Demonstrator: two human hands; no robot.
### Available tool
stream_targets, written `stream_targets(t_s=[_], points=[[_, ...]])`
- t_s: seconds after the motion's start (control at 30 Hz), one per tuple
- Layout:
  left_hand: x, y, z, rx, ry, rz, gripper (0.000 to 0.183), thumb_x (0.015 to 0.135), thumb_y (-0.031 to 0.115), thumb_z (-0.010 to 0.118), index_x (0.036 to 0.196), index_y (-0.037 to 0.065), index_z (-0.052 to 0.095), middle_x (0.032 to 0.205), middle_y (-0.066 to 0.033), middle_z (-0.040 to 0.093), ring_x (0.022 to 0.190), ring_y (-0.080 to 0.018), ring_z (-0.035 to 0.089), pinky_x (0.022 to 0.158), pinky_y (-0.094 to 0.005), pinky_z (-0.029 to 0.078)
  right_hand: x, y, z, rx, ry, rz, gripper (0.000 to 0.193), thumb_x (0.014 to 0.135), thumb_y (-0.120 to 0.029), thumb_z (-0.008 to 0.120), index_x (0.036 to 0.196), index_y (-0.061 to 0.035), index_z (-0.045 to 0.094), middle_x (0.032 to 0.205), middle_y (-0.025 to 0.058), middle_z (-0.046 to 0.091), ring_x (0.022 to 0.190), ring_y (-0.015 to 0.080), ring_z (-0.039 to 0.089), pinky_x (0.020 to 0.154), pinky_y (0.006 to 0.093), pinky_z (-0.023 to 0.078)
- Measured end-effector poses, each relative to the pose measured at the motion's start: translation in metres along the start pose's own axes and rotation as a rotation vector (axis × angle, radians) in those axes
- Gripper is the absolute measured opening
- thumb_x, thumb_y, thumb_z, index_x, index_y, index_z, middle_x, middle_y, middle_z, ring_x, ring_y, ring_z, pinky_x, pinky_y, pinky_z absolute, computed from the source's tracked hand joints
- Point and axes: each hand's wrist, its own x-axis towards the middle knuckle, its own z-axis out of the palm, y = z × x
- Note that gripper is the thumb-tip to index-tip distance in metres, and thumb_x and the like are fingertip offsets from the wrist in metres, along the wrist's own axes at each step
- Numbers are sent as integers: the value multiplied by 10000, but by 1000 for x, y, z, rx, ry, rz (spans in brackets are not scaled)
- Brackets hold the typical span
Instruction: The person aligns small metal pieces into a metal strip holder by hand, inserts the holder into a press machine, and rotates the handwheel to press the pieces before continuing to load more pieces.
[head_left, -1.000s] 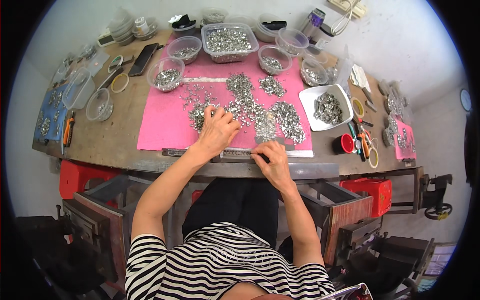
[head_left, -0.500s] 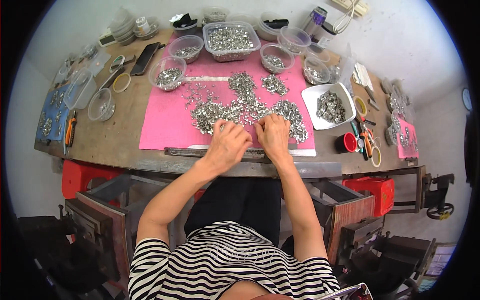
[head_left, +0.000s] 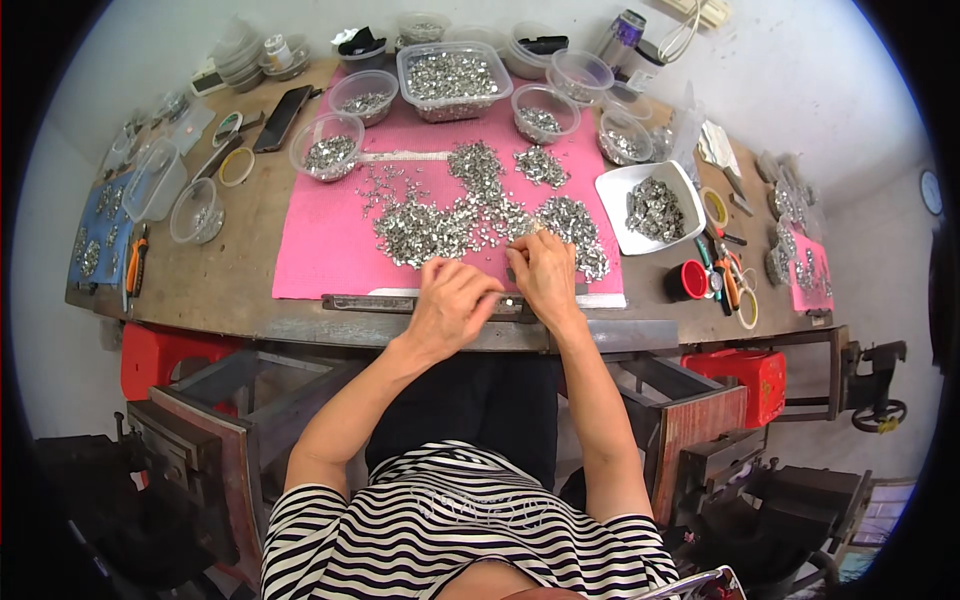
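Observation:
My left hand (head_left: 450, 305) hovers over the near edge of the pink mat (head_left: 320, 245), fingers curled and thumb close to the fingertips. My right hand (head_left: 545, 275) is beside it, fingers bent and pinched together at the near side of a heap of small silvery metal pieces (head_left: 570, 222). Whatever the fingertips hold is too small or hidden to make out. A wider heap of the same shiny pieces (head_left: 425, 232) spreads beyond my left hand. Under my hands, a dark metal bar (head_left: 370, 303) lies along the mat's near edge.
Clear tubs of metal pieces, among them a large square one (head_left: 450, 85), line the back. A white square dish (head_left: 655, 210) and a red cup (head_left: 687, 281) stand right, near pliers (head_left: 733, 288). At left lie a phone (head_left: 283, 118) and orange-handled pliers (head_left: 136, 262).
My left hand has drawn back slightly from the heap toward the table's near edge. My right hand stays nearly in place, still pinched. The whole view has shifted a little.

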Motion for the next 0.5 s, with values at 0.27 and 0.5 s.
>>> stream_targets(t_s=[0.27, 0.5], points=[[-22, 5, -9, 57, 39, -137, 113, 857, 119, 731, 957, 105, 682, 910, -21, 619, 925, -220, 578, 936, -425, 368, -1, 3, -1, 58, 41, 15, 58, 862, -120, 723, 892, -75, 703, 861, 76, 638, 863, 268, 608, 798, 411, 385], [-23, 3, -9, 22, 34, -148, 131, 841, 105, 740, 965, 100, 701, 946, -30, 631, 942, -221, 586, 947, -425, 370, 11, 0, 8, -85, 87, -133, 63, 838, -118, 752, 888, -95, 721, 830, 42, 630, 845, 248, 610, 794, 401, 385]])
